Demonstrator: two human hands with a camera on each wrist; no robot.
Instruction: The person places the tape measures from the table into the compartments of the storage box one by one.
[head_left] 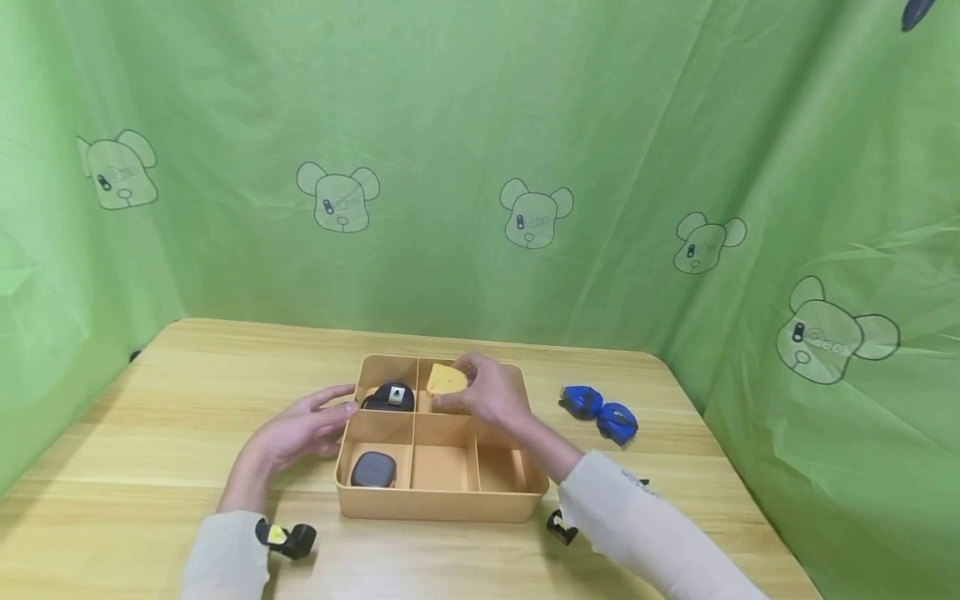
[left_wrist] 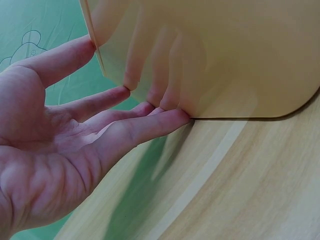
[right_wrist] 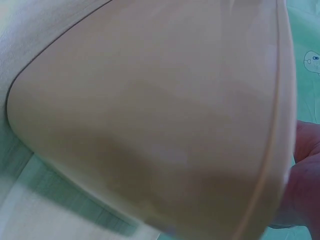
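A tan divided box (head_left: 442, 505) stands on the table. In the head view my right hand (head_left: 491, 390) pinches a yellow tape measure (head_left: 446, 380) over the back middle compartment. The right wrist view has mostly the box's outer wall (right_wrist: 150, 100), with part of that hand past the rim; its fingertips are hidden there. My left hand (head_left: 303, 433) touches the left wall, its fingers (left_wrist: 145, 131) extended against the outside. A black tape measure (head_left: 388, 398) with a metal clip lies in the back left compartment. The front left one holds a dark grey, rounded-square tape measure (head_left: 373, 470).
Two blue tape measures (head_left: 581, 402) lie side by side on the table, right of the box. Green curtain (head_left: 435, 275) with bear-head prints hangs around the wooden table (head_left: 240, 358). Low dividers (head_left: 412, 450) split the box into several compartments.
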